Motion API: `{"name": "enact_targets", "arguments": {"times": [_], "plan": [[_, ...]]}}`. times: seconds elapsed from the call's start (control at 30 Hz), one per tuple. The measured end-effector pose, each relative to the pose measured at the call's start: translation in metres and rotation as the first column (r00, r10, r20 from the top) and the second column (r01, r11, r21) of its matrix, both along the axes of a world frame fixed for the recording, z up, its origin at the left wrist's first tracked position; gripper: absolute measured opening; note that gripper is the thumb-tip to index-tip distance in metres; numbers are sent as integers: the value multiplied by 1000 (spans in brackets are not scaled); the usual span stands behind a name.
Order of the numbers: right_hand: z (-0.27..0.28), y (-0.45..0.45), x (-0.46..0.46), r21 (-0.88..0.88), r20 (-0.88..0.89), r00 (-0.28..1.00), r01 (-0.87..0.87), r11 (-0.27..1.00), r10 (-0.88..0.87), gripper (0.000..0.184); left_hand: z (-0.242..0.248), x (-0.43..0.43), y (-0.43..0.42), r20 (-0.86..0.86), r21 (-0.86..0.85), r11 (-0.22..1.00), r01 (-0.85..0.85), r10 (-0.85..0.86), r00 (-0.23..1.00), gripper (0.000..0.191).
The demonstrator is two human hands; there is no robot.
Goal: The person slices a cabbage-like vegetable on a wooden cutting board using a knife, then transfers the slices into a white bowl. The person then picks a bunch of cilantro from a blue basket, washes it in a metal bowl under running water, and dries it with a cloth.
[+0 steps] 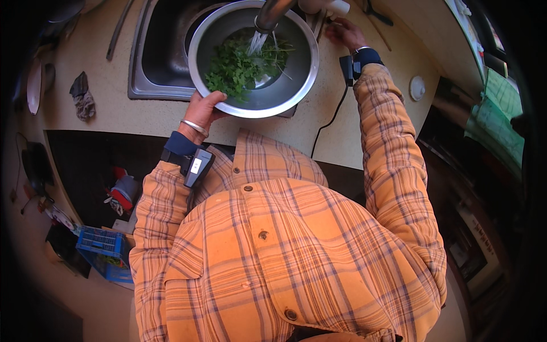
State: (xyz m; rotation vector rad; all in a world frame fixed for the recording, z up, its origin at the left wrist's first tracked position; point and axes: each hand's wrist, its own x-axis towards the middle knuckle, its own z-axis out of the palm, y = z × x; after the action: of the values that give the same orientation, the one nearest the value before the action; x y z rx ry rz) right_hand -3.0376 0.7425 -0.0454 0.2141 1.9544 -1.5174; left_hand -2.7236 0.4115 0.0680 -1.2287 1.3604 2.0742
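Observation:
My left hand point(203, 113) grips the near-left rim of a wide stainless steel bowl point(305, 81), thumb over the edge. Leafy green herbs point(237, 64) with thin stems lie inside. From a metal faucet point(273, 17) above, water point(257, 42) streams onto the leaves, and some water shows in the bottom. The bowl covers the right part of a steel sink point(166, 55). To the right of the bowl, my right hand point(345, 35) is over the counter, near a white fitting point(337, 8). Its fingers are blurred, and whether they hold anything is unclear.
On the speckled countertop point(337, 128) lie a crumpled grey cloth point(83, 96) at left and a small white lid point(417, 88) at right. A black cable point(331, 124) runs from the right wrist device point(348, 70) over the counter edge. A blue plastic crate point(100, 241) stands lower left.

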Motion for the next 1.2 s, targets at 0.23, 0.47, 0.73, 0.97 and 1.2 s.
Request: {"name": "enact_targets", "arguments": {"times": [0.23, 0.47, 0.73, 0.97, 1.2], "plan": [[2, 0, -1, -16, 1, 1000, 2, 1000, -2, 37, -4, 1, -1, -7, 6, 1000, -11, 11, 1000, 47], [5, 0, 0, -5, 10, 1000, 3, 1000, -3, 38, 1, 0, 3, -26, 0, 999, -33, 33, 999, 40], [9, 0, 0, 5, 20, 1000, -18, 1000, 18, 41, 6, -2, 6, -26, -20, 1000, -20, 20, 999, 41], [18, -1, 5, 27, 28, 999, -16, 1000, 15, 44, 3, -4, 7, -44, -25, 999, -33, 32, 999, 39], [44, 2, 18, 39, 43, 994, -99, 994, 97, 45, 4, -6, 8, -67, -34, 999, -17, 15, 998, 42]]}}
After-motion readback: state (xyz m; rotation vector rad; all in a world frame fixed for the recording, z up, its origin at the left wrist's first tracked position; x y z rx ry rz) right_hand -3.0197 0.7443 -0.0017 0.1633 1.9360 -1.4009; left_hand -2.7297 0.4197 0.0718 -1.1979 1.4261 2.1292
